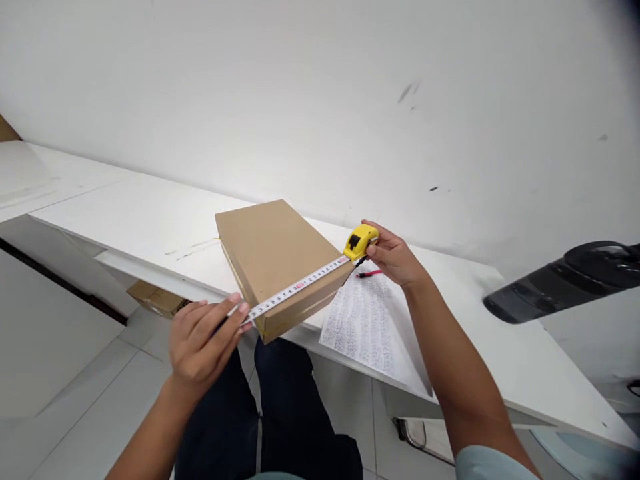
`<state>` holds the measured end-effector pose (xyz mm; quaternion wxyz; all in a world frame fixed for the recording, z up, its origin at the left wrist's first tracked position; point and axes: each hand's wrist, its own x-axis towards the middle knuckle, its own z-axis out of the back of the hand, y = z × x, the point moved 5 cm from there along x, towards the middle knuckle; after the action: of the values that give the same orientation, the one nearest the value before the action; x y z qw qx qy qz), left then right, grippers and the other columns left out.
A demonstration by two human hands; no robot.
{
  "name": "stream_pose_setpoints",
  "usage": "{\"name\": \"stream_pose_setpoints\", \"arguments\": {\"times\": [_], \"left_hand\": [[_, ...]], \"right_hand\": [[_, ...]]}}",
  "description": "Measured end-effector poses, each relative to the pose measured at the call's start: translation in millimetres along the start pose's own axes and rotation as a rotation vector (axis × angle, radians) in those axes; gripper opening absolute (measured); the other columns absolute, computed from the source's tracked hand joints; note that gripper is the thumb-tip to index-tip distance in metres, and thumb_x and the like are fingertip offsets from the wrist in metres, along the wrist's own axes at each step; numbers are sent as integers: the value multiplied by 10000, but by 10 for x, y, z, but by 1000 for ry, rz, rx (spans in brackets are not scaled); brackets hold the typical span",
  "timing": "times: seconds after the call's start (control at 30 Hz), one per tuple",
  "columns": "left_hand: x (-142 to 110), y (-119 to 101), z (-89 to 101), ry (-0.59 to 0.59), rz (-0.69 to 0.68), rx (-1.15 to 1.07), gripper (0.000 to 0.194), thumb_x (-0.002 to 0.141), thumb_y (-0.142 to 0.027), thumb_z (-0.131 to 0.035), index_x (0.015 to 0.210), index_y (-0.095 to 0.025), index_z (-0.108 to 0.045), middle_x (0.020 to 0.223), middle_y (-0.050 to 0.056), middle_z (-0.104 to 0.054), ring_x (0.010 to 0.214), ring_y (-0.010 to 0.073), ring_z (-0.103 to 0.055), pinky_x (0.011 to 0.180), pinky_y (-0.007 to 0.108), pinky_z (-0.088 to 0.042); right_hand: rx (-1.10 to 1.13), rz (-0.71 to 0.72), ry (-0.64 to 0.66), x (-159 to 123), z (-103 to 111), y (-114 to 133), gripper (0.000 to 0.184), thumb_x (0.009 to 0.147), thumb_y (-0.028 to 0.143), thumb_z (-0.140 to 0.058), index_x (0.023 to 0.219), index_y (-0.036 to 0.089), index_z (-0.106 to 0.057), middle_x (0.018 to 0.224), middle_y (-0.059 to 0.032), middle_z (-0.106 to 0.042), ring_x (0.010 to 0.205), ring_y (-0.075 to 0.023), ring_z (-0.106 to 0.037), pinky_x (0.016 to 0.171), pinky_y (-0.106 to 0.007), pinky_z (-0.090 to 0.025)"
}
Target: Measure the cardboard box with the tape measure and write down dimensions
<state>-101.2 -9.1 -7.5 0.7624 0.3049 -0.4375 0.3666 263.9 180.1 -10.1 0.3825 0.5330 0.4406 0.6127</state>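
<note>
A flat brown cardboard box (275, 247) lies on the white desk, its near corner jutting past the front edge. Across the near side of its top runs the white blade of a tape measure (356, 241), which has a yellow case with a black button. My right hand (395, 257) grips that case at the box's right corner. At the left corner, my left hand (207, 337) pinches the blade's free end between thumb and fingers. Under the right hand, a sheet of paper (360, 320) covered in handwriting and a red and black pen (369, 273) lie beside the box.
A dark water bottle (550, 283) stands on the desk (145, 213) at the right. The pale wall (300, 100) rises right behind the desk. Below the desk at left is another cardboard box (157, 298). My legs are under the front edge.
</note>
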Motion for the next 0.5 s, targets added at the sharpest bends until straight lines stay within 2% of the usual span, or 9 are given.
{"name": "stream_pose_setpoints", "arguments": {"times": [0.13,0.2,0.37,0.5], "left_hand": [[213,-183,-129,63,4,-114,453,964,-393,-648,1405,-313,-584,1167,69,-784,941,242,-717,947,430,-529],[246,-194,-149,77,24,-127,460,961,-434,-647,1395,-294,-596,1169,80,-783,972,259,-706,960,448,-510],[225,-179,-137,90,188,-150,400,927,-228,-688,1304,-350,-635,1179,29,-779,977,232,-719,974,453,-493],[197,-102,-124,72,207,-74,337,937,-182,-662,1242,-324,-655,1129,27,-788,957,217,-730,1042,503,-469]], "right_hand": [[30,-10,14,-44,-53,73,716,552,504,-956,1205,313,-731,1067,-17,-765,938,-207,-706,805,-363,-587],[65,-10,22,-47,-58,86,685,548,477,-963,1178,322,-745,1055,-6,-765,937,-199,-705,803,-352,-585],[91,-4,16,-65,-76,90,650,552,440,-970,1155,330,-755,1010,5,-761,914,-191,-707,801,-349,-589],[81,18,-39,-71,36,129,648,520,435,-983,1117,328,-755,971,10,-753,905,-196,-710,826,-365,-594]]}}
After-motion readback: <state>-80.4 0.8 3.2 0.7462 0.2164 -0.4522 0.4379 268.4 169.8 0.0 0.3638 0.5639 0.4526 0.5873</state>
